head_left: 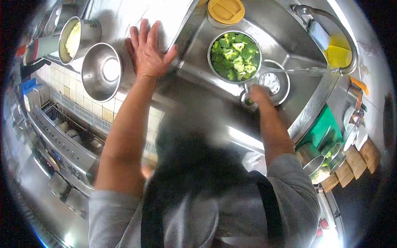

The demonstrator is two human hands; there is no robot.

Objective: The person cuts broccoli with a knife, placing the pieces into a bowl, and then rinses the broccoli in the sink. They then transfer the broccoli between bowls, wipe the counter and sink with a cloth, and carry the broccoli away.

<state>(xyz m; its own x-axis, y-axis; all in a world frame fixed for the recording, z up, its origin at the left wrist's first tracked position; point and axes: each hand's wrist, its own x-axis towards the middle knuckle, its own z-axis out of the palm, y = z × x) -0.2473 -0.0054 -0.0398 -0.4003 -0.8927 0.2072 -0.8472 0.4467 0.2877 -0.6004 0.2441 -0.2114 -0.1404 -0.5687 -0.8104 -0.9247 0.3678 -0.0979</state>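
Note:
My left hand point(148, 56) lies flat on the steel counter point(115, 20), fingers spread, to the right of a steel bowl point(101, 72) with nothing in it. Down in the sink point(190, 70), my right hand point(260, 96) is closed and a little blurred. It is at a small round metal piece point(249, 103) with a bit of green in it; I cannot tell what its fingers grip. Just above stands a metal bowl full of cut broccoli point(234, 57). Beside the hand, water from the tap point(346, 68) runs into a shiny round metal vessel point(273, 84).
A lidded tub with a yellow top point(226, 11) stands at the sink's back. A blue sponge point(319, 35) and a yellow cloth point(340, 56) lie near the tap. At left is a pot with pale food point(73, 40). On the right are a green board point(324, 128) and metal containers point(310, 159).

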